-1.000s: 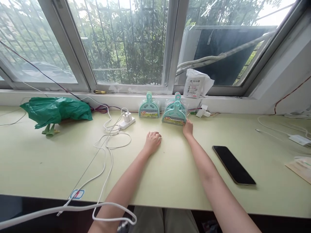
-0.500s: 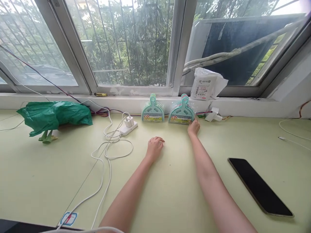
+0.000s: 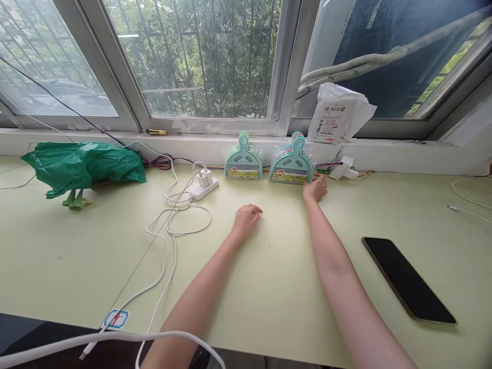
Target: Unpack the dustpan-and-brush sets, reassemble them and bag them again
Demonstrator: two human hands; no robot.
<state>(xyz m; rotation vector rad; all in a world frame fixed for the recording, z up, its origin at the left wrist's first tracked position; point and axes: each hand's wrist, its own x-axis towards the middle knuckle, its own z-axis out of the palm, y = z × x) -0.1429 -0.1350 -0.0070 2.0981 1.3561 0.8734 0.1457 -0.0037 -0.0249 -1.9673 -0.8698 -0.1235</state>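
Two packs of small teal dustpan-and-brush sets lean against the wall under the window: a left pack (image 3: 243, 164) and a right pack (image 3: 291, 165). My right hand (image 3: 315, 188) rests on the table at the lower right corner of the right pack, fingers curled and touching its wrapper. My left hand (image 3: 246, 219) lies on the pale green table (image 3: 269, 287) in front of the packs, fingers loosely curled, holding nothing.
A black phone (image 3: 408, 279) lies at the right. White cables (image 3: 169, 241) and a power strip with chargers (image 3: 203, 185) are left of centre. A green plastic bag (image 3: 82, 166) sits far left. A white packet (image 3: 338, 115) stands on the sill.
The right pack stands more upright against the wall than a second ago, with my right hand still at its corner. The camera view shifted; my left hand stayed put.
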